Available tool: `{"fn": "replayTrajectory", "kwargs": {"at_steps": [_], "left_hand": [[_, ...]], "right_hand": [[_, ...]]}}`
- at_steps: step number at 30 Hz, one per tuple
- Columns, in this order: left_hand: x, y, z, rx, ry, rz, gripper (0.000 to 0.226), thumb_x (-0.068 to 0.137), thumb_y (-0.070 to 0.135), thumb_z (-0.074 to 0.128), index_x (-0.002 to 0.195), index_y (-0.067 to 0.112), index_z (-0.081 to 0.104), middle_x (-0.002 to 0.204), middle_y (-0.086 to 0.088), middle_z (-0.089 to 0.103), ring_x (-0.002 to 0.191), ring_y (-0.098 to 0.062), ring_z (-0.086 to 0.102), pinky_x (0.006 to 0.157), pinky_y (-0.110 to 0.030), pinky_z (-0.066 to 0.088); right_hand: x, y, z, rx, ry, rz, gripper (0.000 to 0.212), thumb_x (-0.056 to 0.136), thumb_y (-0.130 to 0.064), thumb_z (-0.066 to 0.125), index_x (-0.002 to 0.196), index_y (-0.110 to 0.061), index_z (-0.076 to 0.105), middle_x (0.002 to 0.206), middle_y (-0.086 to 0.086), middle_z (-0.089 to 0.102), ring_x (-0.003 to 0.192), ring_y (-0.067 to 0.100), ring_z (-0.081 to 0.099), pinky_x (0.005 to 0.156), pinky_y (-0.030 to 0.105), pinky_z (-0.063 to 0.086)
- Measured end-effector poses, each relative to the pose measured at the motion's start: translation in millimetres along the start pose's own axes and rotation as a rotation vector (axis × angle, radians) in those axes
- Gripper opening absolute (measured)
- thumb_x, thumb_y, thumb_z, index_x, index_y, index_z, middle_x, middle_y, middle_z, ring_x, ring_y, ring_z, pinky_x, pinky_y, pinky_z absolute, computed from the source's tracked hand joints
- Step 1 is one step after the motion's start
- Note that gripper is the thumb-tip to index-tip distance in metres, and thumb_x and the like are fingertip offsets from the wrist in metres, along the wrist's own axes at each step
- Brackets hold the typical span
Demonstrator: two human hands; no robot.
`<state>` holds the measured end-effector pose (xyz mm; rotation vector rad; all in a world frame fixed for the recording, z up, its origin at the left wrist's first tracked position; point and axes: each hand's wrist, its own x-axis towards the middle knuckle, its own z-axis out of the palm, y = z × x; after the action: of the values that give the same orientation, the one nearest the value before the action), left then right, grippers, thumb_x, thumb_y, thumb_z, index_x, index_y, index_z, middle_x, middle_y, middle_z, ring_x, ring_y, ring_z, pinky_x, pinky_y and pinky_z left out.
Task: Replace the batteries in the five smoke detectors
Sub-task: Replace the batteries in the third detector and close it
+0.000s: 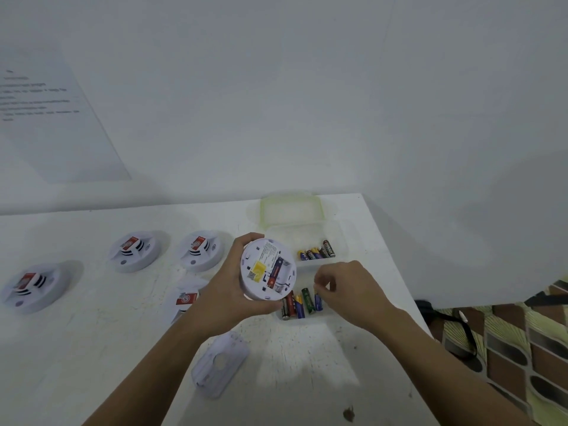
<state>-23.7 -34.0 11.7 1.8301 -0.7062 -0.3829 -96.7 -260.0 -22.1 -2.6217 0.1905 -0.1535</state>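
Three smoke detectors (135, 250) sit face-up on the left of the white table (92, 348), with a fourth detector (184, 299) half hidden behind the left hand (227, 287). That hand grips the fifth detector (267, 269), back upward, one battery in its open compartment. A white cover plate (219, 364) lies by the forearm. Near a clear box (338, 241) of batteries, the right hand (347, 287) pinches a blue battery (318, 302) in a loose row (299, 304).
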Motion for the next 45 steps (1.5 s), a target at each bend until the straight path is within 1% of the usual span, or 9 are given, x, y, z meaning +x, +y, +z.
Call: {"fn": "replayTrajectory", "kwargs": {"at_steps": [4, 9, 13, 20, 27, 35, 39, 43, 45], "left_hand": [[-1.3, 2.1, -0.9, -0.006, 0.006, 0.001, 0.094, 0.065, 0.001, 0.092, 0.137, 0.027, 0.037, 0.114, 0.035, 0.053, 0.118, 0.007, 0.053, 0.083, -0.014, 0.055], [-3.7, 6.2, -2.8, -0.008, 0.030, 0.017, 0.095, 0.064, 0.001, 0.092, 0.137, 0.027, 0.037, 0.114, 0.037, 0.053, 0.118, 0.006, 0.054, 0.082, -0.014, 0.055], [-4.2, 13.1, -2.9, 0.021, 0.051, 0.028, 0.095, 0.064, 0.003, 0.093, 0.135, 0.031, 0.036, 0.106, 0.047, 0.050, 0.112, 0.014, 0.053, 0.076, -0.006, 0.051], [-5.0, 20.0, -3.4, 0.009, 0.013, 0.000, 0.090, 0.067, 0.001, 0.091, 0.133, 0.032, 0.037, 0.103, 0.042, 0.055, 0.107, 0.013, 0.057, 0.073, -0.008, 0.053], [-6.4, 24.3, -4.5, 0.019, -0.029, -0.009, 0.087, 0.070, 0.001, 0.089, 0.130, 0.033, 0.035, 0.102, 0.044, 0.054, 0.107, 0.015, 0.056, 0.072, -0.008, 0.052], [-2.5, 23.1, -2.4, 0.030, -0.038, -0.019, 0.086, 0.072, 0.001, 0.088, 0.133, 0.029, 0.034, 0.116, 0.016, 0.055, 0.105, 0.012, 0.058, 0.075, -0.012, 0.054], [-1.5, 20.1, -2.7, 0.057, -0.078, -0.032, 0.085, 0.071, 0.003, 0.089, 0.131, 0.029, 0.035, 0.116, 0.014, 0.058, 0.108, 0.005, 0.060, 0.079, -0.016, 0.056], [0.3, 20.5, -2.5, 0.099, -0.130, -0.033, 0.082, 0.072, 0.005, 0.088, 0.131, 0.029, 0.036, 0.117, 0.014, 0.058, 0.110, 0.003, 0.061, 0.080, -0.017, 0.056], [1.8, 21.8, -4.3, 0.113, -0.154, -0.031, 0.081, 0.073, 0.004, 0.088, 0.132, 0.025, 0.037, 0.117, 0.009, 0.059, 0.109, -0.007, 0.063, 0.082, -0.027, 0.060]], "right_hand": [[-1.8, -8.4, -7.9, 0.190, 0.098, 0.020, 0.007, 0.093, -0.026, 0.068, 0.096, -0.026, 0.074, 0.088, -0.018, 0.070, 0.070, 0.003, 0.063, 0.067, 0.014, 0.047], [-5.3, -41.1, -20.3, 0.542, 0.201, -0.109, 0.010, 0.091, -0.021, 0.073, 0.096, -0.030, 0.073, 0.095, -0.017, 0.069, 0.090, 0.009, 0.064, 0.065, 0.019, 0.051], [-3.9, -50.9, -14.0, 0.486, 0.216, -0.154, 0.020, 0.087, -0.031, 0.077, 0.106, -0.035, 0.071, 0.111, -0.020, 0.059, 0.108, 0.009, 0.057, 0.073, 0.018, 0.051], [3.4, -56.4, -9.9, 0.460, 0.215, -0.129, 0.039, 0.072, -0.041, 0.088, 0.106, -0.030, 0.074, 0.108, -0.023, 0.058, 0.101, 0.001, 0.057, 0.071, 0.011, 0.052], [5.9, -58.1, -1.3, 0.674, 0.139, -0.062, 0.028, 0.074, -0.025, 0.088, 0.094, -0.023, 0.068, 0.105, -0.016, 0.057, 0.103, 0.003, 0.058, 0.073, 0.019, 0.057], [7.0, -50.4, 1.8, 0.619, 0.099, -0.109, 0.034, 0.078, -0.025, 0.085, 0.105, -0.018, 0.065, 0.112, -0.011, 0.056, 0.108, 0.007, 0.058, 0.082, 0.023, 0.059], [8.5, -47.6, -2.6, 0.478, 0.121, -0.171, 0.039, 0.071, -0.035, 0.087, 0.101, -0.017, 0.071, 0.103, -0.009, 0.062, 0.098, 0.007, 0.063, 0.074, 0.026, 0.061], [8.4, -45.4, -5.8, 0.275, 0.137, -0.313, 0.050, 0.071, -0.053, 0.070, 0.104, -0.017, 0.078, 0.097, -0.006, 0.069, 0.088, 0.005, 0.064, 0.067, 0.027, 0.060], [8.7, -44.3, -5.6, 0.233, 0.145, -0.365, 0.050, 0.072, -0.052, 0.067, 0.103, -0.015, 0.079, 0.095, -0.003, 0.071, 0.085, 0.009, 0.065, 0.065, 0.029, 0.059]]}}
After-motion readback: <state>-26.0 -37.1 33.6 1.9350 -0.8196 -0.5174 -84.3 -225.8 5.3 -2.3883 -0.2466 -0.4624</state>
